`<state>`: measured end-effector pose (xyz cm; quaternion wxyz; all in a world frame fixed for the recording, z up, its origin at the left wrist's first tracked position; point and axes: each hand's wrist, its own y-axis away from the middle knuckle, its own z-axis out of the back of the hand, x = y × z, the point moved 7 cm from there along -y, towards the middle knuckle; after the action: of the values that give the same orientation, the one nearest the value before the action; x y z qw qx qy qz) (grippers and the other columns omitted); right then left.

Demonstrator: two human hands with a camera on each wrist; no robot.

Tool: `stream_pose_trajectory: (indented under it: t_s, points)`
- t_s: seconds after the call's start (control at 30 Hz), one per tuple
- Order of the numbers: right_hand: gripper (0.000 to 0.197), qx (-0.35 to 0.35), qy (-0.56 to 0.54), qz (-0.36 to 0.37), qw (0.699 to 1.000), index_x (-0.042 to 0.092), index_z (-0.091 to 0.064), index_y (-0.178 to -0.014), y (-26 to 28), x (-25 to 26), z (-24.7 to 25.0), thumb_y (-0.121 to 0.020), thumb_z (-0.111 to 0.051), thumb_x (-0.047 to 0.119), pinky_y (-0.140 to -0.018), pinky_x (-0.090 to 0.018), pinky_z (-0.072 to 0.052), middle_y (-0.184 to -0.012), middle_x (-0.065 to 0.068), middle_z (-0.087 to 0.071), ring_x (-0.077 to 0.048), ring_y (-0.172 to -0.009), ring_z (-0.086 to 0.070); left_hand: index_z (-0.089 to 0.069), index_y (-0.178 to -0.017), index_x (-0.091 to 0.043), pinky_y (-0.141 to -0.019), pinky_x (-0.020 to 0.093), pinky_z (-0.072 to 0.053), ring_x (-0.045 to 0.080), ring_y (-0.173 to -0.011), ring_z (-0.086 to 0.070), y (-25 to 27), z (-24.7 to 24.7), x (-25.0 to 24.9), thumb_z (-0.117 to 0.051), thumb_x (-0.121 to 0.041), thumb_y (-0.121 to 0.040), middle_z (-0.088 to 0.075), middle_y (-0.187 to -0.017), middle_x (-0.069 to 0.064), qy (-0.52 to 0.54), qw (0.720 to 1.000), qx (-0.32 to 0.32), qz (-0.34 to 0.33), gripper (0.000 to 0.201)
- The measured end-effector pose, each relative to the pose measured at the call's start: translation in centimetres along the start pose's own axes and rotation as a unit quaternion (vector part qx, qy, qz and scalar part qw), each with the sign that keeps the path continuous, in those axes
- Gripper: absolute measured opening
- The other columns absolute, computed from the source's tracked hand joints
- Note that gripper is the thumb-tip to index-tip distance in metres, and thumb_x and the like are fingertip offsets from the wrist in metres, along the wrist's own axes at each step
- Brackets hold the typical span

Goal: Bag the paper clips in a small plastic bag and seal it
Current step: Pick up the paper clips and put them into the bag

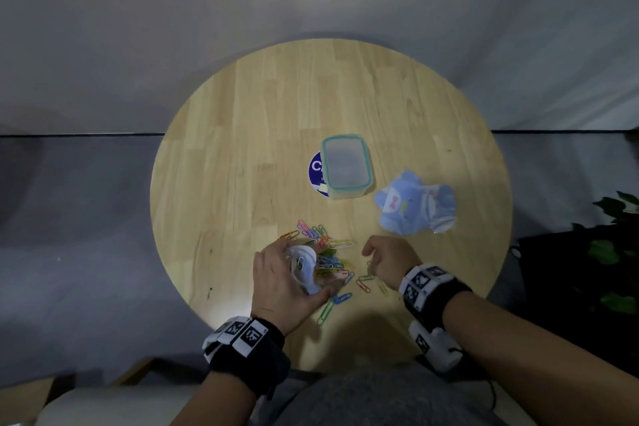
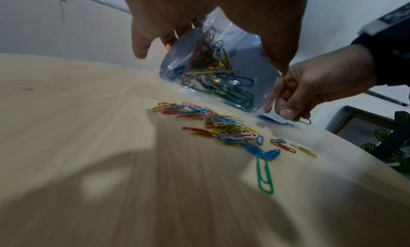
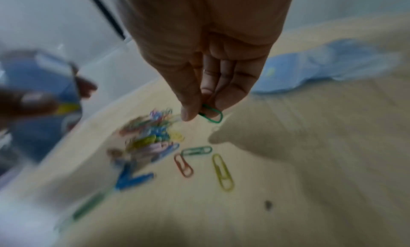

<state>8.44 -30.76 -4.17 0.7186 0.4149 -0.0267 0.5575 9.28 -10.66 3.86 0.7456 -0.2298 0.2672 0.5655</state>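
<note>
One green wire paper clip [image 3: 211,115] is pinched between the thumb and fingertips of your right hand [image 1: 390,261], lifted just above the round pale wooden table [image 1: 259,114]. Your left hand [image 1: 283,282] curls round the small clear plastic bag [image 2: 213,70], holding it off the table above the left part of the loose pile of coloured paper clips [image 2: 219,126]; a good bunch of clips already sits inside it. I judge the job roughly half done, with filling under way and sealing yet to come.

To do this step well, tilt the bag's mouth toward your right hand and keep it spread with your left fingers; the opening itself is hidden behind your hand, so I cannot tell how wide it gapes. Carry the green clip across and let go only once it is well inside. Picking singly is slow: consider sweeping several together from the pile. The stray red, green and yellow clips near your right wrist, and the long green one nearest you, are easy to overlook.

Farther off, the clear lidded plastic box with a teal rim [image 1: 346,166] and the crumpled blue cartoon-printed packet [image 1: 415,206] lie out of your way.
</note>
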Motion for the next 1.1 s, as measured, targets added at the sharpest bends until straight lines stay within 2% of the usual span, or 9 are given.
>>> stream_pose_trajectory:
  t_s: [0.13,0.23,0.33,0.5,0.6,0.73,0.87,1.0,1.1]
  points:
    - [0.031,0.001,0.067,0.002,0.998,0.011,-0.061,-0.108,0.3,0.0,-3.4,-0.079,-0.07,0.016,-0.089,-0.027,-0.043,-0.114,-0.011,-0.058,-0.028,-0.102,-0.057,-0.046,-0.065,-0.024,-0.059,0.038,-0.048,0.017,-0.062,-0.051,-0.6,0.8,-1.0,-0.079,-0.066,-0.054,-0.044,-0.066,-0.013,-0.015,0.999,-0.023,-0.026,0.055]
    - [0.053,-0.039,0.087,0.003,0.995,0.012,-0.054,-0.114,1.4,-0.2,-4.3,-0.074,-0.071,0.043,-0.093,-0.035,-0.043,-0.119,-0.009,-0.048,-0.028,-0.112,-0.047,-0.044,-0.067,-0.02,-0.059,0.043,-0.046,0.022,-0.061,-0.05,-0.4,1.4,-0.8,-0.075,-0.07,-0.056,-0.049,-0.064,-0.003,-0.027,0.999,-0.038,-0.012,0.06]
    - [0.075,-0.033,0.105,-0.021,0.994,0.014,-0.045,-0.118,2.3,-0.7,-4.8,-0.064,-0.074,0.055,-0.092,-0.036,-0.042,-0.12,-0.007,-0.042,-0.027,-0.112,-0.042,-0.035,-0.076,-0.028,-0.062,0.042,-0.043,0.02,-0.067,-0.046,0.6,2.0,-0.7,-0.068,-0.068,-0.061,-0.044,-0.07,-0.008,-0.022,0.998,-0.058,-0.022,0.054]
    - [0.072,-0.042,0.126,0.032,0.991,0.016,-0.04,-0.13,0.5,2.3,-5.6,-0.07,-0.075,0.036,-0.098,-0.038,-0.043,-0.127,-0.01,-0.043,-0.029,-0.116,-0.043,-0.038,-0.082,-0.026,-0.065,0.037,-0.044,0.017,-0.071,-0.047,1.7,1.1,1.1,-0.07,-0.055,-0.052,-0.052,-0.074,0.003,-0.038,0.999,-0.018,0.015,0.053]
    - [0.061,-0.039,0.156,0.08,0.984,0.02,-0.039,-0.133,-0.7,4.7,-5.9,-0.078,-0.066,0.015,-0.093,-0.041,-0.046,-0.125,-0.013,-0.045,-0.032,-0.113,-0.045,-0.044,-0.09,-0.024,-0.077,0.039,-0.045,0.019,-0.082,-0.049,2.1,0.3,2.9,-0.071,-0.063,-0.052,-0.051,-0.087,-0.001,-0.043,0.997,0.013,0.066,0.062]
    - [0.051,-0.017,0.205,0.127,0.97,0.018,-0.047,-0.121,-2.0,5.6,-5.7,-0.075,-0.062,0.003,-0.082,-0.041,-0.049,-0.114,-0.011,-0.054,-0.033,-0.104,-0.053,-0.036,-0.087,-0.031,-0.069,0.036,-0.046,0.011,-0.075,-0.041,1.1,2.0,1.2,-0.07,-0.06,-0.052,-0.038,-0.078,-0.017,-0.022,0.999,-0.032,0.013,0.056]
    - [0.036,-0.004,0.188,0.122,0.975,0.015,-0.055,-0.111,-2.7,5.4,-4.6,-0.077,-0.058,0.003,-0.08,-0.038,-0.05,-0.106,-0.01,-0.062,-0.033,-0.097,-0.06,-0.035,-0.081,-0.025,-0.059,0.036,-0.054,0.021,-0.066,-0.049,0.3,2.6,0.2,-0.063,-0.057,-0.054,-0.046,-0.068,-0.002,-0.041,0.998,-0.044,-0.012,0.051]
    - [0.023,-0.013,0.121,0.079,0.989,0.014,-0.063,-0.104,-3.3,4.6,-3.5,-0.081,-0.057,0.01,-0.085,-0.038,-0.052,-0.102,-0.012,-0.068,-0.034,-0.096,-0.062,-0.045,-0.078,-0.026,-0.068,0.045,-0.048,0.023,-0.073,-0.051,0.0,0.3,3.2,-0.073,-0.06,-0.052,-0.049,-0.08,-0.003,-0.04,0.997,0.023,0.055,0.052]
    - [0.017,-0.017,0.084,0.062,0.994,0.008,-0.064,-0.098,-3.4,4.2,-2.9,-0.083,-0.057,0.01,-0.085,-0.036,-0.05,-0.102,-0.015,-0.064,-0.034,-0.095,-0.059,-0.038,-0.07,-0.033,-0.065,0.043,-0.046,0.021,-0.069,-0.052,-0.4,-1.5,4.6,-0.074,-0.071,-0.052,-0.051,-0.077,-0.004,-0.055,0.995,0.061,0.048,0.055]
